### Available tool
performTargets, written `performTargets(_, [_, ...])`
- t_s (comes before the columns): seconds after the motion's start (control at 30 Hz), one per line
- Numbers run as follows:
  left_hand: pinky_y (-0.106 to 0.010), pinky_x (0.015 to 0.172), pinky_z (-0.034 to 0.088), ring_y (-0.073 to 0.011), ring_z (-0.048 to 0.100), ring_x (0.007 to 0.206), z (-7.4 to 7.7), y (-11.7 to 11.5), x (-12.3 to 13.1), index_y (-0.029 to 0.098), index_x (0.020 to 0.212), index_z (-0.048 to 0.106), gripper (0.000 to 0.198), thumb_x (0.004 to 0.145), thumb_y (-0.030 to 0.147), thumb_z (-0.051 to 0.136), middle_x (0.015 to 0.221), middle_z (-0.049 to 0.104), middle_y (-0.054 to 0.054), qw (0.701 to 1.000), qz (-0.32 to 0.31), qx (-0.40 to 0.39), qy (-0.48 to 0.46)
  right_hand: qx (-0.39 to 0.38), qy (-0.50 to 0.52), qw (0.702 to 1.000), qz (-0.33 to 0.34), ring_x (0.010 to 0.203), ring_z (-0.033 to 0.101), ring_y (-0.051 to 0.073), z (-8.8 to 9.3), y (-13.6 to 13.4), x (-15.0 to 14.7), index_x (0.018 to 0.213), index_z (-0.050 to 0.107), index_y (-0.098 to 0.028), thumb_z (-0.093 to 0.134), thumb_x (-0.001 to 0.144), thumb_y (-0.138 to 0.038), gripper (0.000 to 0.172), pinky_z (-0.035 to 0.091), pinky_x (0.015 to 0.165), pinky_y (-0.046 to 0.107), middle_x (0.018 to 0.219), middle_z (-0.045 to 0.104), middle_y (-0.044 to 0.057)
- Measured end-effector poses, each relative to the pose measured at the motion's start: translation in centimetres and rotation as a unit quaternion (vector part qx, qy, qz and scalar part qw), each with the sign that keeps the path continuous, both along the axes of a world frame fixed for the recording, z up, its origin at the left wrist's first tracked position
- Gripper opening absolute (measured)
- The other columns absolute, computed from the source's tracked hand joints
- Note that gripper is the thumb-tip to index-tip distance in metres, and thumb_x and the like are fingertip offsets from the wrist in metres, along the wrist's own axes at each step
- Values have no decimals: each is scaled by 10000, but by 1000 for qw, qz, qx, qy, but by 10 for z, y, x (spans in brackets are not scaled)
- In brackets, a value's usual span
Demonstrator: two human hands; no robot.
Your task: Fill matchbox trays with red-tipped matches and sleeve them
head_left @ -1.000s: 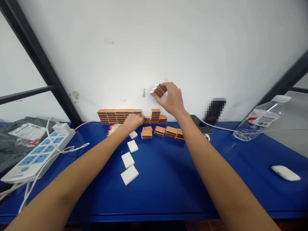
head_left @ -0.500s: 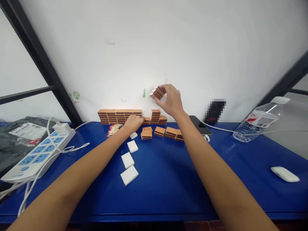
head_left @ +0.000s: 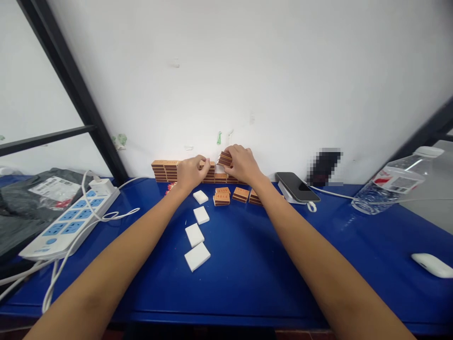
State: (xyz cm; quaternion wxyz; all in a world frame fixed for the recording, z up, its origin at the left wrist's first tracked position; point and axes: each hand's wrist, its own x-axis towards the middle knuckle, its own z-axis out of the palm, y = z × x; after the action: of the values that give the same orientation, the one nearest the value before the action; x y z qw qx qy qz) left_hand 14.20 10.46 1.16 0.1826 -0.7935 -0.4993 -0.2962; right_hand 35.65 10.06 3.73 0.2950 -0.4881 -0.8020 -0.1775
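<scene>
My right hand [head_left: 243,163] grips a small stack of brown-sided matchboxes [head_left: 225,159], tilted, just above the low right part of a row of matchboxes against the wall. My left hand [head_left: 192,174] is closed, its fingertips bunched in front of the taller matchbox wall [head_left: 165,171]; what they hold, if anything, is hidden. Red-tipped matches [head_left: 170,187] show partly behind the left wrist. In front lie more matchboxes, among them a pair [head_left: 222,199] and a short stack [head_left: 241,194]. Several white flat pieces [head_left: 197,256] trail toward me on the blue table.
A power strip [head_left: 72,222] with white cables and a grey plastic package [head_left: 38,203] are at the left. To the right are a phone [head_left: 297,187], a clear bottle [head_left: 392,182] and a white earphone case [head_left: 432,265]. The white wall [head_left: 283,94] stands directly behind.
My right hand has lowered the matchboxes toward the row and turned them. My left hand has lifted slightly from the low boxes toward the taller wall's end. The view has shifted a little.
</scene>
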Motion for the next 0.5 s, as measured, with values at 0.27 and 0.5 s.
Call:
performTargets(0.27, [-304,612,396,-125,477,489,52,9,-23,214,783,747,209,939,347,704,501,485,54,937,-96,171,-290,-8,-29,1000,-1,1164,578,357,-13,6,3,1210,557,-198,671,905,-242,329,388,951,450,1232,677,167])
performTargets(0.5, [-275,553,411,-69,406,504,156,-43,-55,173,718,732,309,961,360,770,529,534,57,887,-207,170,-377,-13,-75,997,1,1183,550,364,-26,7,1,1215,570,-192,675,888,-182,344,365,945,451,1237,668,170])
